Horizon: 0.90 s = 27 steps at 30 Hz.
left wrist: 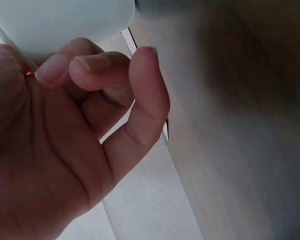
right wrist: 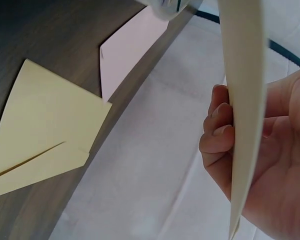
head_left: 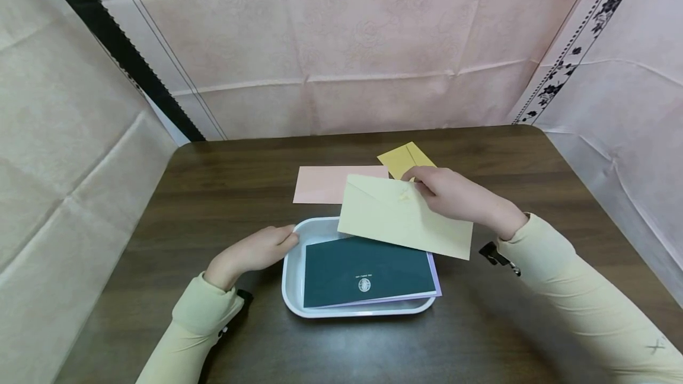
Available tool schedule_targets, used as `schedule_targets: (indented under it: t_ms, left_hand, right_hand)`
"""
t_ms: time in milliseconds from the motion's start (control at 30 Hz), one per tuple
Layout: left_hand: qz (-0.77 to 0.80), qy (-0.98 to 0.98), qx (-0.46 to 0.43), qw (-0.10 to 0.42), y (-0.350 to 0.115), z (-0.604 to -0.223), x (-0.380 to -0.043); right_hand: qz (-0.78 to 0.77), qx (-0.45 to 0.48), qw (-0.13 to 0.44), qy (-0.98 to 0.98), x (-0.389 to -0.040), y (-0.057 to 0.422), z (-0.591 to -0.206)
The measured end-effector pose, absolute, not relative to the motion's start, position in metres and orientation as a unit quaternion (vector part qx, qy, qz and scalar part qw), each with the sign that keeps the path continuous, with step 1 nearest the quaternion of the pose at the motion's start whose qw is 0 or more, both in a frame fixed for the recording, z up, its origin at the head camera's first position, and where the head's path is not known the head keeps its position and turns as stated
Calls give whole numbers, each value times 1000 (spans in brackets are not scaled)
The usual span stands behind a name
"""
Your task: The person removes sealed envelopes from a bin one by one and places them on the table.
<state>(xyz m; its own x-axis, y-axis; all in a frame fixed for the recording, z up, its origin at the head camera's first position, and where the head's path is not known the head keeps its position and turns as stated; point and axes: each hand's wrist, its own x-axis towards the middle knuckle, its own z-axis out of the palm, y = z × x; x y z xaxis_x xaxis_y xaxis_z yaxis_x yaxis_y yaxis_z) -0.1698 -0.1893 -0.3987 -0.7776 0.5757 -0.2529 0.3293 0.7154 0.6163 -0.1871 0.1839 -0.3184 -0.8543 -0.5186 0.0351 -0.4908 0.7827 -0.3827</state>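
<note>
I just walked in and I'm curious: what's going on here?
A person's right grip pinches a cream envelope, held tilted at the far right of a tray, while the left grip holds the tray's left rim. In the tray lies a green paper over a purple paper that reaches over the right rim. A pink paper and a yellow envelope lie on the table beyond.
</note>
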Motion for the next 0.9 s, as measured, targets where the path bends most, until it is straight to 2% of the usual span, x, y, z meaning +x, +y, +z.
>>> schedule_targets:
  t_ms: [533,900]
  left_hand:
    - [287,898,249,223,-190,-400,-169]
    - [291,896,252,221,-190,-399,-169]
  right_hand:
    - [-206,-233,-3,950,-197,212,-317]
    - [-225,-175,-13,958,-204,234,-318]
